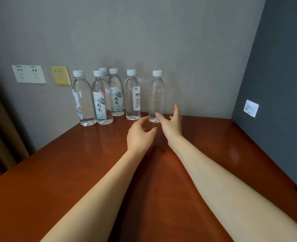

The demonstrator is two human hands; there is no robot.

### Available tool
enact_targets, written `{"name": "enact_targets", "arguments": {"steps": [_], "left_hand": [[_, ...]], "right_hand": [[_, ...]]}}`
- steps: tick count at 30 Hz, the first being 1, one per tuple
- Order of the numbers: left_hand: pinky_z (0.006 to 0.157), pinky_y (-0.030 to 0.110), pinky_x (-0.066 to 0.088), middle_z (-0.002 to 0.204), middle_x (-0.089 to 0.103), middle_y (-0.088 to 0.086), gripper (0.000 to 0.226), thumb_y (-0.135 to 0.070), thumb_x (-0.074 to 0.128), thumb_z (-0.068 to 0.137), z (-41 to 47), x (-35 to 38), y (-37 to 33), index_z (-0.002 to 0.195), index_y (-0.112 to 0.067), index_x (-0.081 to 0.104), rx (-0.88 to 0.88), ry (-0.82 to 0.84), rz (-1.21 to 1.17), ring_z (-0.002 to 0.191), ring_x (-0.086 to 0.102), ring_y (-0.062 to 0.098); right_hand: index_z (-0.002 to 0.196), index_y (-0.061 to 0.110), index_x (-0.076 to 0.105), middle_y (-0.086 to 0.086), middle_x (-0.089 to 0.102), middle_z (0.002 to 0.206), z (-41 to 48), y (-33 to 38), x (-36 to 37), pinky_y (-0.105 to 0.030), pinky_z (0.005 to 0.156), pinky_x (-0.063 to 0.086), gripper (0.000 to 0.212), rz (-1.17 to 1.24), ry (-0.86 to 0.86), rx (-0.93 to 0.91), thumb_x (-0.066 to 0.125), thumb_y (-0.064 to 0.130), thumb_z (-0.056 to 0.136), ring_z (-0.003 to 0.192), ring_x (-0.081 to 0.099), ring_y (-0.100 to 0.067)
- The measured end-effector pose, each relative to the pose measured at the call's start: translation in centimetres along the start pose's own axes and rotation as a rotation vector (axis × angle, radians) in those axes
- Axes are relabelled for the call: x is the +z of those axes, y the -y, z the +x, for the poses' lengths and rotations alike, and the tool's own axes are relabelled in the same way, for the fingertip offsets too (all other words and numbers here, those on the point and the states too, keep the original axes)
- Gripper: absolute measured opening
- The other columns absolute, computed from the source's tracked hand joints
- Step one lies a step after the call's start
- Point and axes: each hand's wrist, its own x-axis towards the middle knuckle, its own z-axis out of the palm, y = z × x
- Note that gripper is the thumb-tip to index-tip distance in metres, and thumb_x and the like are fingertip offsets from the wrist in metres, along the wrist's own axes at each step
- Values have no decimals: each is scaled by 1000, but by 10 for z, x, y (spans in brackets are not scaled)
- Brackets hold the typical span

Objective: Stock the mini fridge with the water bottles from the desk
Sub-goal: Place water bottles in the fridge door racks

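Where desk (74, 172) meets wall, six clear white-capped water bottles (132, 95) upright.

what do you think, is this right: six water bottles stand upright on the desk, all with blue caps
Only the colour is wrong: the head view shows six water bottles upright on the desk, all with white caps, not blue.

Hidden, cropped, unreadable

The rear bottle (103, 69) shows only its cap behind two others; the right hand (172, 123) covers part of the base of the rightmost bottle (157, 95). Both forearms (109, 189) run off the bottom edge; print on the sticker (251, 108) is too small to read.
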Motion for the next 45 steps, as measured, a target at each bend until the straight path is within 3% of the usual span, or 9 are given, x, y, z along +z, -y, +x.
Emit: {"name": "enact_targets", "arguments": {"steps": [10, 15, 18, 20, 24, 27, 31, 38, 45], "left_hand": [[97, 42, 49, 144, 49, 5, 82, -19, 56, 86, 40, 23, 3, 154, -32, 11, 16, 207, 56, 109, 63, 20], [99, 38, 47, 138, 55, 2, 83, -29, 58, 84, 41, 25, 3, 153, -36, 12, 4, 195, 46, 111, 61, 19], [98, 40, 48, 130, 62, 1, 93, -41, 56, 72, 39, 22, 1, 153, -36, 11, -24, 170, -5, 111, 62, 22], [98, 43, 48, 126, 64, 0, 96, -42, 56, 64, 39, 21, -1, 153, -33, 18, -30, 142, -60, 113, 61, 22], [97, 44, 49, 129, 54, 5, 86, -34, 64, 70, 42, 21, 1, 148, -36, 29, -18, 107, -74, 112, 59, 23], [99, 40, 48, 127, 51, 8, 79, -25, 68, 80, 46, 22, 6, 148, -37, 30, -8, 84, -79, 109, 59, 20], [98, 44, 48, 130, 58, 4, 77, -22, 67, 85, 49, 23, 10, 150, -34, 27, 2, 84, -104, 118, 58, 20], [99, 48, 47, 139, 52, 2, 68, -31, 54, 97, 50, 25, 13, 153, -36, 16, 6, 57, -129, 124, 52, 21], [107, 40, 38, 133, 44, 7, 61, -52, 48, 94, 45, 22, 9, 147, -25, 34, -36, 3, -31, 123, 48, 23]], "right_hand": [[155, 28, 2, 2, 15, 162, 45, -5, 21, -39, 119, 15, 72, -11, 247, 41, 27, 62, 97, 148, 19, -21], [150, 19, 32, -4, 35, 155, 54, -2, 24, -40, 119, 22, 65, 57, 176, 45, 18, 58, 100, 142, 33, -21], [110, 12, 66, -7, 68, 113, 52, -4, 18, -32, 96, 49, 52, 127, 95, 99, 27, 46, 103, 105, 62, -24], [80, 15, 62, -3, 66, 82, 53, -5, 17, -15, 62, 49, 32, 144, 88, 103, 38, 20, 101, 75, 61, -18], [87, 14, 54, -1, 58, 74, 52, -2, 16, -10, 39, 38, 27, 182, 179, 121, 35, -5, 89, 53, 58, -8], [106, 10, 53, 0, 61, 77, 51, -2, 12, -9, 41, 40, 32, 172, 247, 121, 39, -8, 83, 49, 59, 1], [106, 13, 49, 1, 62, 82, 46, -1, 11, -11, 49, 44, 28, 179, 308, 97, 41, -4, 84, 67, 57, -8], [124, 9, 54, -15, 65, 117, 44, -1, 7, -45, 102, 43, 33, 239, 413, 84, 48, 21, 94, 107, 61, -28], [117, 24, 62, 3, 67, 118, 38, 1, 8, -30, 97, 45, 54, 111, 443, 72, 58, 65, 81, 113, 60, -12]]}}
